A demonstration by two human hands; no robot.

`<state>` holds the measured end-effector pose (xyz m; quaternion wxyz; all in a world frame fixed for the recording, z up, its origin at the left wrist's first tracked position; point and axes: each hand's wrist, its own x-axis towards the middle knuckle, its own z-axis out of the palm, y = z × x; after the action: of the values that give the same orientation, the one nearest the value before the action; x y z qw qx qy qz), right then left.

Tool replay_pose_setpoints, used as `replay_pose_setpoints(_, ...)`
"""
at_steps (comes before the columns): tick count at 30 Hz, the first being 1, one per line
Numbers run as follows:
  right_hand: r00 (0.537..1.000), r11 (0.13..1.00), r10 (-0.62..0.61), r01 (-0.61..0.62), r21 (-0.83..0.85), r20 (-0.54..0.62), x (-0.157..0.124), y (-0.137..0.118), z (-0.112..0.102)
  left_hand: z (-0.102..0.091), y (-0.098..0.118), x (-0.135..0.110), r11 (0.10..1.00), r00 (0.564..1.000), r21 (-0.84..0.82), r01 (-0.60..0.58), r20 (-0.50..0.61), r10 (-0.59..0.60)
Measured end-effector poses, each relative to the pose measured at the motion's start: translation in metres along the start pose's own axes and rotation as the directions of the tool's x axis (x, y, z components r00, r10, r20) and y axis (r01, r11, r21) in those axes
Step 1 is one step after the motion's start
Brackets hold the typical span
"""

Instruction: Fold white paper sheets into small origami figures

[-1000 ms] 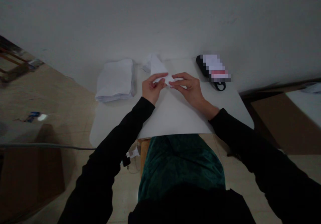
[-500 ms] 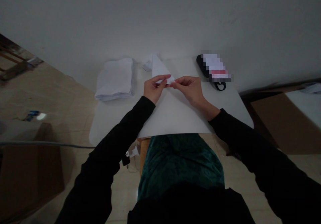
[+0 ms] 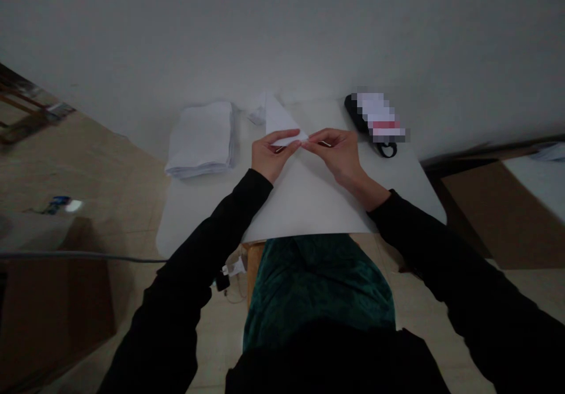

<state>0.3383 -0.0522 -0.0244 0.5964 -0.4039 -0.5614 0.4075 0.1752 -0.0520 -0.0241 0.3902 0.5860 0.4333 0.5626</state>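
A white sheet of paper [image 3: 278, 119], folded into a triangle, is held over the table between both hands. My left hand [image 3: 270, 154] pinches its lower edge, thumb beneath and fingers across the front. At the triangle's right corner, my right hand [image 3: 338, 151] grips the tip between thumb and index finger. The two thumbs almost meet there. Fingers cover part of the lower edge, so the fold underneath cannot be made out. Behind the triangle, to its left, lies a small folded paper piece [image 3: 256, 111].
A stack of white paper [image 3: 200, 138] lies on the left of the white table [image 3: 304, 205]. At the back right is a black case [image 3: 355, 113] with a loop, partly pixelated. The wall [image 3: 282, 35] rises right behind. Cardboard boxes [image 3: 507, 217] flank the table.
The right fingers have shifted slightly and spread a little wider behind the pinched corner. My left thumb has slid right, toward the corner. The paper stays in both hands.
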Motion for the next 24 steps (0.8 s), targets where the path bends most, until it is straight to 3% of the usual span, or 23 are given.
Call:
replay_pose_setpoints(6, 0.995, 0.995, 0.096, -0.096, 0.032, -0.02, -0.002, 0.001, 0.002, 0.0, 0.004, -0.002, 0.999, 1.0, 0.052, 0.007, 0.003, -0.007)
replay_pose_setpoints(12, 0.968, 0.935, 0.228, -0.249, 0.251, 0.108, 0.004, 0.009, -0.001, 0.002, -0.001, -0.002, 0.997, 1.0, 0.069, 0.022, -0.017, -0.021)
replay_pose_setpoints(15, 0.946, 0.92, 0.265, -0.306, 0.246, 0.187, 0.007, 0.004, -0.007, 0.002, -0.004, -0.001, 0.998, 0.999, 0.063, 0.031, -0.035, -0.029)
replay_pose_setpoints(20, 0.927, 0.978, 0.148, -0.19, 0.091, 0.344, 0.006, -0.002, -0.011, 0.0, -0.006, 0.001, 0.996, 0.998, 0.069, 0.051, -0.038, -0.049)
replay_pose_setpoints(24, 0.93, 0.996, 0.069, -0.082, 0.021, 0.36, 0.004, 0.005, -0.009, -0.001, -0.009, 0.002, 0.996, 0.997, 0.06, 0.064, -0.04, -0.062)
